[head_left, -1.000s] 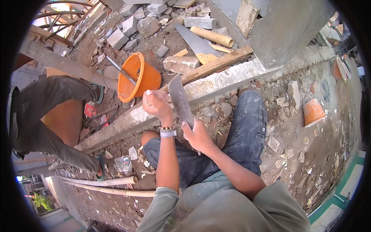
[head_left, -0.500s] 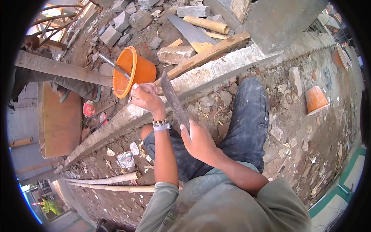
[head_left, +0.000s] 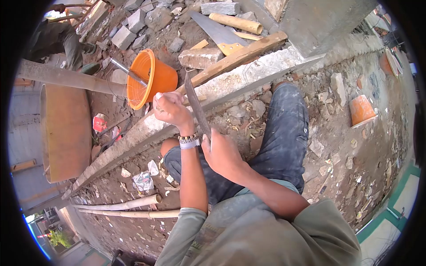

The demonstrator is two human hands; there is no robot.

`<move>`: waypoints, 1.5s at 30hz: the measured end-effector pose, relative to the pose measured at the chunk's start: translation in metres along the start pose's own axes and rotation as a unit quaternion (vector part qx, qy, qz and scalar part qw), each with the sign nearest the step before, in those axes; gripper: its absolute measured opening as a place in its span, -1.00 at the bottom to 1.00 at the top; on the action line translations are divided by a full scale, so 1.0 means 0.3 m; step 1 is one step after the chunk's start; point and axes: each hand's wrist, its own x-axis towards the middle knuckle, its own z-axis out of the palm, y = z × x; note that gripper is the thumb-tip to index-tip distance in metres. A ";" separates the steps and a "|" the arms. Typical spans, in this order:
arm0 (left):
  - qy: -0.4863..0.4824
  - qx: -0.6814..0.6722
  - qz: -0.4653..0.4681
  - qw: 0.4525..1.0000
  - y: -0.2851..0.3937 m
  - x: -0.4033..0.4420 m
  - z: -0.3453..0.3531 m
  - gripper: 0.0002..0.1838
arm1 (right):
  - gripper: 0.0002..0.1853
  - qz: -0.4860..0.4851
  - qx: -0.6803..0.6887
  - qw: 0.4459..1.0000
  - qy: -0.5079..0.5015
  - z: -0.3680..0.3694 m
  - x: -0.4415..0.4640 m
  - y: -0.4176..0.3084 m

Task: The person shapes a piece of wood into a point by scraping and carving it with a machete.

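Observation:
My left hand [head_left: 174,111] is closed in a fist at the near side of the orange bucket [head_left: 165,79]. A short pale strip of wood or bamboo [head_left: 199,99] pokes out of it toward the blade. My right hand [head_left: 222,153] grips a machete [head_left: 196,102] with a dark, worn blade slanting up to the left. The blade lies against or just beside the strip; exact contact is unclear. The machete's handle is hidden in my fingers. A tool with a shiny metal shaft [head_left: 128,72] leans out of the bucket.
A concrete beam [head_left: 246,84] runs diagonally before me, with a wooden batten [head_left: 248,54] along it. Beyond lie a handsaw [head_left: 212,32], a bamboo piece [head_left: 235,23] and broken blocks [head_left: 125,39]. Bamboo poles [head_left: 133,204] rest at left. Another person's leg [head_left: 71,46] shows upper left.
My right hand and the machete have shifted slightly left and up. The left hand stays closed at nearly the same place. The other person's legs have moved up and away from the leaning board.

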 end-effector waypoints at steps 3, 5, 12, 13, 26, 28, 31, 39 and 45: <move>0.007 0.015 0.001 1.000 0.008 0.007 -0.002 -0.53 | -0.69 -0.041 0.046 0.996 0.067 0.027 0.160 0.005; 0.026 -0.018 -0.017 0.999 -0.013 0.027 -0.035 -0.52 | -0.68 -0.036 0.049 0.997 0.044 0.022 0.192 -0.012; 0.060 -0.050 -0.024 0.997 -0.050 0.056 -0.105 -0.52 | -0.65 -0.059 0.082 0.994 0.048 0.072 0.239 0.050; 0.058 -0.045 -0.022 0.997 -0.049 0.054 -0.111 -0.53 | -0.65 -0.044 0.088 0.994 0.040 0.068 0.238 0.040; 0.031 -0.025 -0.017 0.999 0.013 0.009 -0.051 -0.50 | -0.64 -0.074 0.009 0.995 0.068 0.013 0.067 0.005; 0.023 -0.007 -0.009 1.000 0.028 -0.008 -0.027 -0.49 | -0.63 -0.065 -0.003 0.996 0.058 -0.005 0.048 -0.005; 0.015 0.021 0.012 1.000 0.033 -0.029 0.003 -0.49 | -0.63 -0.071 -0.012 0.995 0.072 -0.020 0.033 0.010; 0.005 0.025 0.022 0.999 0.017 -0.029 0.021 -0.59 | -0.66 -0.043 -0.005 0.998 0.056 -0.027 -0.014 0.067; 0.011 0.031 0.017 0.999 0.020 -0.031 0.025 -0.50 | -0.61 -0.025 0.009 1.000 0.008 -0.051 -0.041 0.032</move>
